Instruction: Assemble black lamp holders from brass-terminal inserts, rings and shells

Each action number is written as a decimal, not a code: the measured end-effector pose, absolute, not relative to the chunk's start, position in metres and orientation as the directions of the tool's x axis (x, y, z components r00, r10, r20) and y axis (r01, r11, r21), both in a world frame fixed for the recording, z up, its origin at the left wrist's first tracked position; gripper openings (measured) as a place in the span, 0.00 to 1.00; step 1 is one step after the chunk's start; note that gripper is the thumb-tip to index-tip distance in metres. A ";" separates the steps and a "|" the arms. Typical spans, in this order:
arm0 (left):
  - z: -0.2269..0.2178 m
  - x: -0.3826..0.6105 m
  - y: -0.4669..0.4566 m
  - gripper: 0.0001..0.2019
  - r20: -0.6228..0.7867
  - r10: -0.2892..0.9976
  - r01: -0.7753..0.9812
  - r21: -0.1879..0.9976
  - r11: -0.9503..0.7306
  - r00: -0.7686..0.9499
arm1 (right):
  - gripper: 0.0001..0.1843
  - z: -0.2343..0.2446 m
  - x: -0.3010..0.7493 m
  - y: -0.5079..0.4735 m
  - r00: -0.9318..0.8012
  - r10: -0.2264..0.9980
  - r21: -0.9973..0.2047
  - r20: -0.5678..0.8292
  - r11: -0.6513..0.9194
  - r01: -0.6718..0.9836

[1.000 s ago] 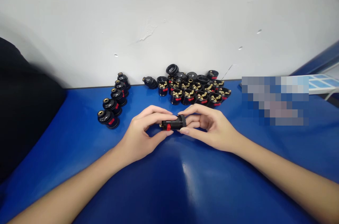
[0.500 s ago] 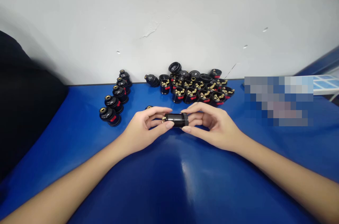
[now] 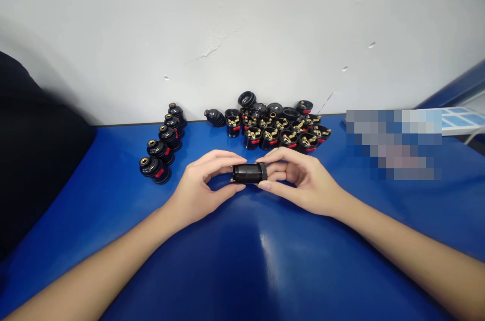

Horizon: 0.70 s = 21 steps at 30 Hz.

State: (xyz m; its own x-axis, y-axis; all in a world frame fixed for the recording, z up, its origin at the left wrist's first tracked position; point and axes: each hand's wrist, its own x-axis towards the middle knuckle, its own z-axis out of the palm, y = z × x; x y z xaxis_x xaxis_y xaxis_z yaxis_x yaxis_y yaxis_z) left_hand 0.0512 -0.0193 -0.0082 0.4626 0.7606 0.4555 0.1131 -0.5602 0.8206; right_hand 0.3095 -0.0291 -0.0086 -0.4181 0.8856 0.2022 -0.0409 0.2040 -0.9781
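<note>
A small black lamp-holder part [image 3: 249, 173] with brass at its left end lies sideways between both hands, just above the blue table [image 3: 242, 260]. My left hand [image 3: 200, 189] pinches its left end with thumb and fingers. My right hand [image 3: 303, 179] grips its right end, the ringed collar, the same way. Both hands are closed on it.
A heap of several black parts with brass and red pieces [image 3: 278, 129] lies behind the hands by the white wall. A row of several assembled black holders [image 3: 162, 144] runs along the left. A dark shape [image 3: 34, 159] fills the left edge. A blurred patch [image 3: 394, 144] lies on the right.
The part has turned between the fingers: its red piece showed a second ago and is out of sight now. Both hands stay in nearly the same place.
</note>
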 end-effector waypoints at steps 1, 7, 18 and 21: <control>-0.008 0.051 -0.019 0.19 0.453 0.758 0.123 0.817 -0.564 0.469 | 0.19 -0.009 0.309 -0.029 -0.416 0.886 -0.977 0.205 0.207 -0.041; -0.004 0.052 -0.020 0.17 0.389 0.796 0.153 0.850 -0.505 0.464 | 0.19 -0.008 0.308 -0.030 -0.407 0.887 -0.973 0.220 0.228 -0.030; -0.008 0.055 -0.025 0.29 0.389 0.833 0.023 0.902 -0.432 0.394 | 0.19 -0.010 0.308 -0.027 -0.408 0.869 -0.957 0.279 0.289 -0.039; -0.007 0.056 -0.026 0.33 0.333 0.849 0.076 0.915 -0.396 0.410 | 0.19 -0.010 0.307 -0.028 -0.410 0.868 -0.956 0.278 0.290 -0.036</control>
State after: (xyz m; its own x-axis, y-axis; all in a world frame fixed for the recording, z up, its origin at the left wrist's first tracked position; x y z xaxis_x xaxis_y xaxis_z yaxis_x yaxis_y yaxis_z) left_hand 0.0560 -0.0255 -0.0069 0.4105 0.8487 0.3334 0.0764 -0.3964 0.9149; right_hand 0.3073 -0.0276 -0.0101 -0.4103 0.8684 0.2785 -0.0361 0.2897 -0.9564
